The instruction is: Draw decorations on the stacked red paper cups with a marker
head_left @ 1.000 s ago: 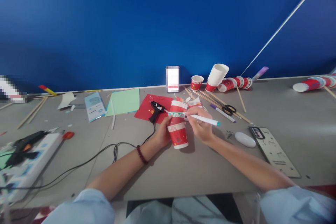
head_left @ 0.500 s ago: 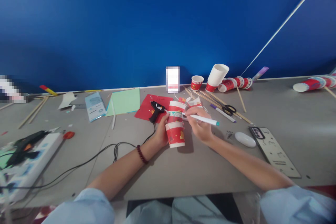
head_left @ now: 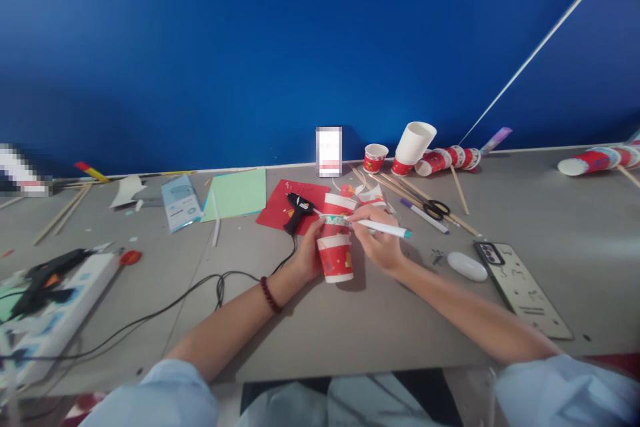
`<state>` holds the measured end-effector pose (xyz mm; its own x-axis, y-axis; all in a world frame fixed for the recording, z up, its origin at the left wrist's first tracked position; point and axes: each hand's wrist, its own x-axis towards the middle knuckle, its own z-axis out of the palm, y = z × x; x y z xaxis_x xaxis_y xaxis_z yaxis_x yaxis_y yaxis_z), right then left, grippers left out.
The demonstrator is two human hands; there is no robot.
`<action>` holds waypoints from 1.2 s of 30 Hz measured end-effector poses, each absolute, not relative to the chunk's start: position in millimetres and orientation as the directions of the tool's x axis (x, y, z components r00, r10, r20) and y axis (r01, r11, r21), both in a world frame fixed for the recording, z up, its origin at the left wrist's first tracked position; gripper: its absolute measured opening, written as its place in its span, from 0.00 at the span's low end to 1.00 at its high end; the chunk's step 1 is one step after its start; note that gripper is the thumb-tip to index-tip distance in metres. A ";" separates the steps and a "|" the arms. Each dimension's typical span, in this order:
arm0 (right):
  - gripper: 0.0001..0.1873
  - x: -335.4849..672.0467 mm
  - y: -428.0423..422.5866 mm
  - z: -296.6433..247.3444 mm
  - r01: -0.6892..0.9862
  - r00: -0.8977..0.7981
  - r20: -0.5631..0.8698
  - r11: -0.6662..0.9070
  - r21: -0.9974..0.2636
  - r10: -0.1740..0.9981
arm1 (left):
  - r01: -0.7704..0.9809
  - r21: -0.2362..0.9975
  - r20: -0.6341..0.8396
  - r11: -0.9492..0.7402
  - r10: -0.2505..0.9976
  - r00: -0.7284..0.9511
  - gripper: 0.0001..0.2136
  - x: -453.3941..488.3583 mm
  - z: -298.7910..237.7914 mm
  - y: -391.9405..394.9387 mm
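My left hand is wrapped round the left side of joined red paper cups, one above the other, with white rims. A teal-and-white band runs round the upper cup. My right hand pinches a white marker with a teal end pointing right. The marker's other end meets the band on the upper cup; whether its tip touches is too small to tell. Just behind the cups, a black glue gun lies on red paper.
At the back right stand paper cups, near black scissors and wooden sticks. A phone and a white mouse-shaped case lie right. Green paper is back left; a power strip and black cable lie left.
The cups have tilted slightly and shifted a little toward the right. The marker has moved slightly left and up along with my right hand. Both hands keep their grip.
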<state>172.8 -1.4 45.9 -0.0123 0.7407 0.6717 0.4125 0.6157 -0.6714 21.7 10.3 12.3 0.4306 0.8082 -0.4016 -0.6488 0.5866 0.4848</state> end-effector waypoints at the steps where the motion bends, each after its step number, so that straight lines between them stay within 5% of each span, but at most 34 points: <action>1: 0.06 172.8 -1.4 45.9 0.417 -0.016 0.673 0.617 -0.668 0.739 | -0.652 0.483 -0.404 0.585 0.809 0.426 0.13 21.8 12.8 10.2; 36: 0.08 172.0 -2.5 45.3 0.406 -0.030 0.684 0.634 -0.658 0.729 | -0.647 0.491 -0.407 0.584 0.810 0.422 0.12 20.7 11.4 9.8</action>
<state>172.0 -2.5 45.3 -0.0298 0.7290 0.6838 0.4063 0.6339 -0.6581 20.7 9.8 11.4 0.4220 0.8100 -0.4073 -0.6465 0.5838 0.4912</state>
